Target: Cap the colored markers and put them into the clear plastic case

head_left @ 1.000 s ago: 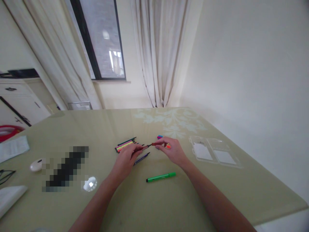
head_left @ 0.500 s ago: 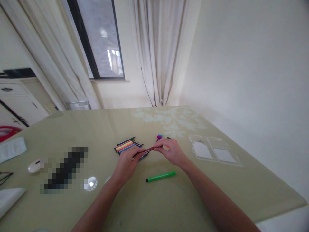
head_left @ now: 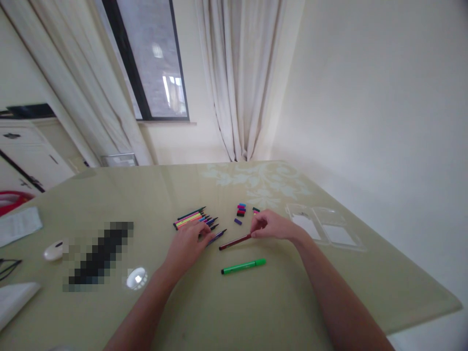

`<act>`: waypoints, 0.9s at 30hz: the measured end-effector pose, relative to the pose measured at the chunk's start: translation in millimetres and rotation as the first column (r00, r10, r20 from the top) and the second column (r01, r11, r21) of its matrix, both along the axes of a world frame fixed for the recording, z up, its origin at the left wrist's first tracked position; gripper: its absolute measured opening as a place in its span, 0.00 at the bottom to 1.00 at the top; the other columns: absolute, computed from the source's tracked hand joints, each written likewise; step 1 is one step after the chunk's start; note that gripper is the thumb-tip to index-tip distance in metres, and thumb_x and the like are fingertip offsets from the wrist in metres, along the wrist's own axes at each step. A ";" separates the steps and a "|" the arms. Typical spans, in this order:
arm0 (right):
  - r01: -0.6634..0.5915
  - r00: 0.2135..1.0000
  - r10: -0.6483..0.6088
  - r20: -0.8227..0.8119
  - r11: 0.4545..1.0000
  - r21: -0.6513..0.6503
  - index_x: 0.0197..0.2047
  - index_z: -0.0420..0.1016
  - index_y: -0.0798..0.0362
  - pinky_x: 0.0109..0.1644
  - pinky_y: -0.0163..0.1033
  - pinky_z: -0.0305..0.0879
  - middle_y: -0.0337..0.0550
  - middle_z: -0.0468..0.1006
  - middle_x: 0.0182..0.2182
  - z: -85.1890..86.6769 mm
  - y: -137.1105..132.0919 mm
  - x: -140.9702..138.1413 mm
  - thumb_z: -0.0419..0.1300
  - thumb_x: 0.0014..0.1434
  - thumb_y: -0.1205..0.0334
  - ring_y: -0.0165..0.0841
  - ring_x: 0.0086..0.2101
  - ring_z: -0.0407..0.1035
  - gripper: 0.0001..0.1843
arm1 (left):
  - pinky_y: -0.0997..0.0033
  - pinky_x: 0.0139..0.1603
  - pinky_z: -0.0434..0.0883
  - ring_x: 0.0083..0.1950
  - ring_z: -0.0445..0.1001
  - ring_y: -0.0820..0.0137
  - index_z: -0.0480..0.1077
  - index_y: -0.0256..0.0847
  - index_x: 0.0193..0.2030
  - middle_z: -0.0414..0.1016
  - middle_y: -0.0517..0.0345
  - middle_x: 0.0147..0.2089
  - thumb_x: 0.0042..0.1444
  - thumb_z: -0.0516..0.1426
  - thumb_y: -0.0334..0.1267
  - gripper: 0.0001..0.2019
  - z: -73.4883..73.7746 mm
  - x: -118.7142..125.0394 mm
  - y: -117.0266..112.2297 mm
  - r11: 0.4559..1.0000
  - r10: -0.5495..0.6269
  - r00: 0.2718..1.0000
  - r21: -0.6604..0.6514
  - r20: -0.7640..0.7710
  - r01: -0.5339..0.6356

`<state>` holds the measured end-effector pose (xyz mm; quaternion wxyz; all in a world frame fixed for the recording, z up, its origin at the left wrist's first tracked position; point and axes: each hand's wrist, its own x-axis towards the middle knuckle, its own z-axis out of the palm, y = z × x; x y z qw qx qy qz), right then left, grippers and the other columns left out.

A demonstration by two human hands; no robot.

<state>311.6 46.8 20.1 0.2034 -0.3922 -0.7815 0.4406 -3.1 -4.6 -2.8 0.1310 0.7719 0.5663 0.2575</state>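
Note:
My right hand (head_left: pixel 271 226) pinches the cap end of a dark red marker (head_left: pixel 234 242) that slants down to the table. My left hand (head_left: pixel 188 244) rests on the table with its fingers curled on a purple marker (head_left: pixel 217 237), beside a row of several uncapped coloured markers (head_left: pixel 192 219). A capped green marker (head_left: pixel 243 266) lies in front of both hands. Several loose caps (head_left: pixel 241 210) sit just behind the red marker.
An open clear plastic case (head_left: pixel 325 227) lies to the right of my right hand. At the left are a white mouse (head_left: pixel 54 251), a blurred dark object (head_left: pixel 100 253), a small round shiny thing (head_left: pixel 136 278), folded paper (head_left: pixel 18 225) and glasses (head_left: pixel 9 268). The wall runs along the table's right side.
The cap went onto the red marker as my hands came together. My right hand then carried the marker right and down to the table, and my left hand let go and dropped to the purple marker.

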 end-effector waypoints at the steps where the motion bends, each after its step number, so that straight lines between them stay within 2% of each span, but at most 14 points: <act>1: -0.028 0.999 0.028 0.040 1.000 -0.009 0.33 0.85 0.51 0.32 0.34 0.67 0.39 0.82 0.27 0.0 -0.6 0.8 0.71 0.52 0.58 0.32 0.29 0.74 0.06 | 0.63 0.46 0.69 0.44 0.77 0.60 0.78 0.44 0.37 0.81 0.55 0.40 0.63 0.61 0.45 0.09 -1.7 -0.9 0.1 1.000 -0.003 1.000 -0.014 -0.023 0.003; 3: -0.069 0.992 0.071 0.101 0.997 -0.016 0.31 0.86 0.50 0.30 0.33 0.65 0.37 0.81 0.25 1.2 -1.8 0.5 0.71 0.51 0.60 0.32 0.27 0.73 0.04 | 0.63 0.47 0.69 0.45 0.77 0.60 0.78 0.44 0.36 0.81 0.54 0.41 0.60 0.63 0.43 0.06 -4.1 -1.2 -0.3 0.999 -0.005 0.998 -0.035 -0.067 0.003; 5: -0.085 0.987 0.080 0.137 0.996 0.030 0.31 0.86 0.49 0.30 0.33 0.63 0.36 0.80 0.24 2.3 -2.1 -2.5 0.71 0.51 0.59 0.31 0.26 0.71 0.04 | 0.64 0.48 0.69 0.45 0.77 0.60 0.78 0.44 0.35 0.80 0.55 0.40 0.58 0.64 0.39 0.04 -4.9 -0.1 -1.0 0.999 -0.014 0.995 -0.042 -0.103 0.010; 6: -0.066 0.988 0.055 0.144 0.995 0.075 0.30 0.86 0.49 0.30 0.34 0.63 0.36 0.80 0.23 1.9 -1.8 -5.3 0.71 0.53 0.58 0.31 0.27 0.71 0.04 | 0.64 0.48 0.69 0.45 0.77 0.60 0.78 0.44 0.35 0.80 0.55 0.39 0.59 0.63 0.38 0.03 -4.8 0.7 -1.2 0.999 -0.021 0.994 -0.034 -0.109 0.017; 8: 0.055 0.987 -0.083 0.136 0.978 0.200 0.31 0.86 0.49 0.33 0.35 0.63 0.38 0.81 0.25 -2.3 -0.7 -14.3 0.69 0.57 0.56 0.32 0.28 0.71 0.07 | 0.63 0.50 0.69 0.47 0.77 0.60 0.77 0.44 0.35 0.80 0.54 0.40 0.61 0.62 0.39 0.04 -4.0 3.0 -1.5 1.000 -0.021 0.996 0.006 -0.088 0.021; 9: 0.141 0.976 -0.181 0.124 0.951 0.274 0.32 0.85 0.50 0.34 0.36 0.64 0.39 0.81 0.27 -6.0 -0.2 -20.5 0.67 0.60 0.55 0.33 0.29 0.72 0.09 | 0.63 0.51 0.69 0.47 0.77 0.59 0.77 0.44 0.36 0.80 0.54 0.41 0.62 0.61 0.40 0.05 -3.5 4.5 -1.6 0.999 -0.019 0.998 0.027 -0.065 0.021; 11: 0.291 0.925 -0.364 0.107 0.861 0.417 0.34 0.84 0.51 0.40 0.39 0.66 0.43 0.82 0.33 -16.0 0.2 -34.4 0.65 0.63 0.56 0.35 0.34 0.74 0.10 | 0.62 0.50 0.70 0.47 0.77 0.60 0.76 0.45 0.38 0.81 0.55 0.42 0.65 0.59 0.42 0.07 -3.0 7.8 -1.8 0.999 -0.019 1.000 0.047 -0.009 0.019; 13: 0.330 0.883 -0.451 0.128 0.791 0.516 0.38 0.84 0.51 0.47 0.42 0.68 0.46 0.82 0.40 -26.5 -0.2 -47.2 0.67 0.63 0.57 0.38 0.41 0.75 0.07 | 0.62 0.49 0.70 0.45 0.78 0.60 0.76 0.45 0.41 0.82 0.56 0.42 0.67 0.57 0.43 0.08 -3.4 11.0 -1.9 0.999 -0.026 0.999 0.040 0.043 0.024; 14: 0.318 0.873 -0.464 0.153 0.778 0.541 0.39 0.83 0.51 0.50 0.43 0.68 0.48 0.82 0.42 -30.8 -0.4 -52.0 0.67 0.63 0.58 0.40 0.44 0.75 0.06 | 0.62 0.49 0.71 0.45 0.79 0.61 0.75 0.45 0.43 0.82 0.56 0.42 0.67 0.57 0.44 0.08 -3.9 12.3 -1.8 0.999 -0.028 0.997 0.037 0.069 0.026; 18: 0.262 0.879 -0.432 0.202 0.791 0.552 0.38 0.83 0.52 0.54 0.46 0.67 0.50 0.82 0.44 -35.0 0.2 -57.0 0.67 0.62 0.64 0.43 0.49 0.74 0.03 | 0.62 0.53 0.72 0.49 0.79 0.61 0.77 0.46 0.47 0.83 0.55 0.47 0.67 0.58 0.44 0.09 -5.4 13.2 -0.8 0.996 -0.037 0.986 0.081 0.165 0.023; 21: 0.308 0.923 -0.382 0.053 0.814 0.493 0.40 0.82 0.52 0.49 0.42 0.69 0.46 0.83 0.41 -26.2 0.1 -51.1 0.65 0.63 0.64 0.39 0.44 0.76 0.03 | 0.61 0.55 0.73 0.51 0.79 0.61 0.78 0.46 0.48 0.83 0.55 0.48 0.66 0.59 0.43 0.09 -4.0 10.8 0.4 0.991 -0.021 0.977 0.137 0.211 -0.008; 24: 0.326 0.945 -0.300 -0.129 0.858 0.397 0.44 0.80 0.50 0.41 0.38 0.68 0.43 0.85 0.39 -15.1 -3.5 -47.1 0.64 0.65 0.59 0.35 0.37 0.76 0.06 | 0.60 0.57 0.73 0.51 0.79 0.61 0.79 0.45 0.47 0.83 0.55 0.48 0.67 0.58 0.44 0.10 -1.6 8.3 1.0 0.984 -0.009 0.970 0.175 0.242 -0.034; 27: 0.309 0.949 -0.253 -0.190 0.869 0.386 0.43 0.81 0.50 0.40 0.37 0.68 0.42 0.85 0.39 -7.5 -8.8 -47.6 0.65 0.64 0.56 0.34 0.36 0.76 0.08 | 0.59 0.58 0.73 0.53 0.79 0.60 0.79 0.46 0.46 0.83 0.55 0.48 0.67 0.58 0.44 0.10 -0.9 6.7 1.2 0.981 -0.009 0.969 0.190 0.245 -0.039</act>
